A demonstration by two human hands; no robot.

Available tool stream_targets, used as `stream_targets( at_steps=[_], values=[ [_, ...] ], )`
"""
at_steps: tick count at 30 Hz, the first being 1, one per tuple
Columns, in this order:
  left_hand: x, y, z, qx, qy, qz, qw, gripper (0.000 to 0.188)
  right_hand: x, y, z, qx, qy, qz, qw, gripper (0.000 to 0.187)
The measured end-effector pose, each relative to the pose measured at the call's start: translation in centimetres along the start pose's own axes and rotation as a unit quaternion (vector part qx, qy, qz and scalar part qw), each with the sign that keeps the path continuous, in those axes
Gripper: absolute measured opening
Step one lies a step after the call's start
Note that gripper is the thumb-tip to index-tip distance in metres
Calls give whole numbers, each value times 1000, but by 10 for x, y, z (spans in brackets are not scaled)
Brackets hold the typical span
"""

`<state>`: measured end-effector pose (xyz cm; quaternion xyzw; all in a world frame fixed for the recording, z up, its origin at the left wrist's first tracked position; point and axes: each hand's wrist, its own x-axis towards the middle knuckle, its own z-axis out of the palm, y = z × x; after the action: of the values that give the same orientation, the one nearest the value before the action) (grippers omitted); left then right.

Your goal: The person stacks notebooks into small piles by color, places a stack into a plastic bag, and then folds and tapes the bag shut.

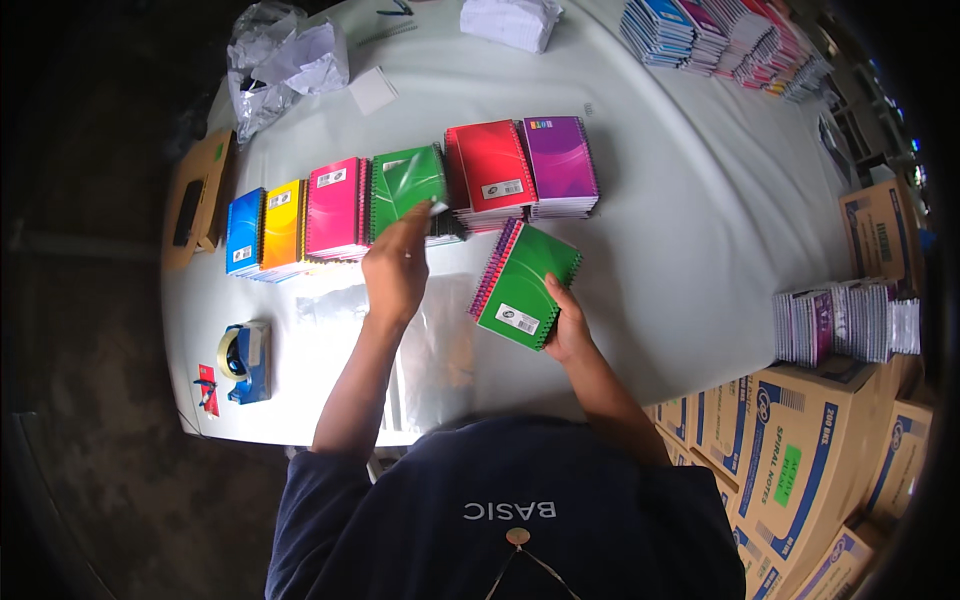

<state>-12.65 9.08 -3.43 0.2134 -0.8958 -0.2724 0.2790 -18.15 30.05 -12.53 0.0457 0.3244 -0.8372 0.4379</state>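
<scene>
My right hand grips a small stack of spiral notebooks, thumb on top. A green spiral notebook with a white label tops it, and red and purple spiral edges show at its left side. My left hand is closed at the near edge of a green notebook on the green pile; that notebook looks slightly blurred and tilted. Left of it stand piles of pink notebooks, yellow notebooks and blue notebooks. To its right are red notebooks and purple notebooks.
A blue tape dispenser and a small cutting tool lie at the left. Clear plastic lies before me. Crumpled plastic, a white package and more notebook piles are at the back. Cardboard boxes stand right.
</scene>
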Motion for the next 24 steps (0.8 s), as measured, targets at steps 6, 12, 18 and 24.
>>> stream_targets(
  at_steps=[6, 12, 18, 24],
  values=[
    [-61, 55, 5, -452, 2, -206, 868, 16, -7, 13, 0, 31, -85, -142, 986, 62],
    [-44, 2, -18, -10, 8, -28, 1000, 48, -18, -19, 33, -44, -2, -133, 990, 46],
    [9, -80, -88, 247, -108, 56, 961, 32, -20, -38, 29, -54, -93, 15, 994, 54],
    [-25, -2, -90, -235, 5, 11, 972, 17, -12, -12, 14, -78, -94, 37, 992, 69]
  ],
)
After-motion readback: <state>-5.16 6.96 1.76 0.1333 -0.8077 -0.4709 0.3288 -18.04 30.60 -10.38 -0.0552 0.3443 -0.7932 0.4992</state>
